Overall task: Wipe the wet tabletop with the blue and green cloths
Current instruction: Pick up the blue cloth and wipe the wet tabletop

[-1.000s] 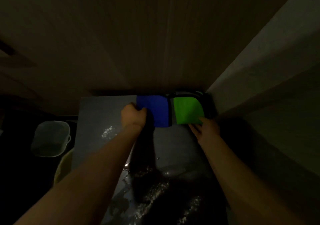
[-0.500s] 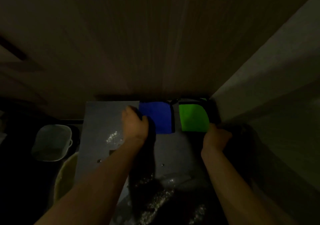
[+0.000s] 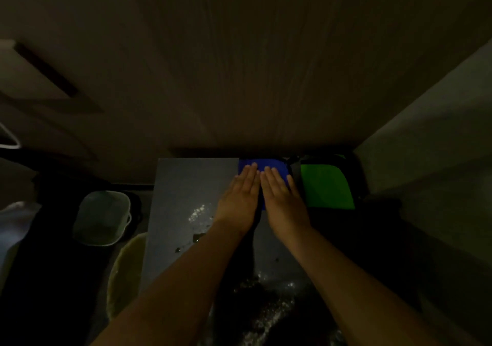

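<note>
The scene is dim. A blue cloth (image 3: 269,166) lies flat at the far edge of the grey tabletop (image 3: 186,186). Both my hands rest palm-down on it, fingers straight and side by side: my left hand (image 3: 241,198) on its left part, my right hand (image 3: 282,202) on its right part. They cover most of the cloth. A green cloth (image 3: 326,187) lies flat just to the right, untouched. Water glints on the tabletop: small drops (image 3: 195,210) left of my left wrist and a larger wet patch (image 3: 269,311) near me.
A wooden wall rises right behind the table's far edge, and a pale wall closes the right side. On the floor to the left stand a pale plastic tub (image 3: 102,218) and a yellowish round basin (image 3: 125,273) partly under the table edge.
My right hand left the spot beside the green cloth and moved left onto the blue cloth. My left hand opened from a fist-like grip to lie flat on the blue cloth.
</note>
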Tool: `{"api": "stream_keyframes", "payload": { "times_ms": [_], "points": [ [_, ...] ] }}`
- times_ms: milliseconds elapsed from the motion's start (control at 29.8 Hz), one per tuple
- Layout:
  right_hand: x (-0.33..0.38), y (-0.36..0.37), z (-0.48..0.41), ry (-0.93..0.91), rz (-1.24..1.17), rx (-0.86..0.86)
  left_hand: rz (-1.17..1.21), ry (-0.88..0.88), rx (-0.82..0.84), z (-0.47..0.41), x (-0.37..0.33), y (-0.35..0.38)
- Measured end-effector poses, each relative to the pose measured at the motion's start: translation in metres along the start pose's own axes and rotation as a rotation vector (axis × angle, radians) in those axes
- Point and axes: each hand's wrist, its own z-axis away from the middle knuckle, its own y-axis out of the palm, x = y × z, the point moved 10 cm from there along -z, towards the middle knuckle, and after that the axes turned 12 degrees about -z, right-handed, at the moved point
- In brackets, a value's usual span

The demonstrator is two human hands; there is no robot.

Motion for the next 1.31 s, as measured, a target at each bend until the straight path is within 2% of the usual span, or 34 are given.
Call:
{"api": "stream_keyframes", "payload": {
  "times_ms": [67,202,336,571,1042,1310],
  "points": [
    [0.002,0.001,0.002,0.000,0.019,0.031,-0.042,0.002,0.021,-0.001,0.002,0.000],
    [-0.015,-0.015,0.002,0.108,0.084,-0.046,-0.093,0.068,0.037,-0.015,-0.010,-0.005],
    [-0.030,-0.002,0.005,0.143,0.085,0.207,-0.064,0.046,0.066,-0.021,-0.020,-0.004],
    [-0.019,-0.003,0.002,0.210,0.027,0.215,-0.158,0.035,0.082,-0.016,-0.010,-0.006],
    [0.112,0.018,-0.033,0.065,-0.089,0.205,-0.151,-0.085,0.139,0.040,0.118,0.007],
    [0.160,0.028,-0.049,0.027,0.034,0.255,-0.110,-0.145,0.105,0.057,0.170,0.006]
  ]
}}
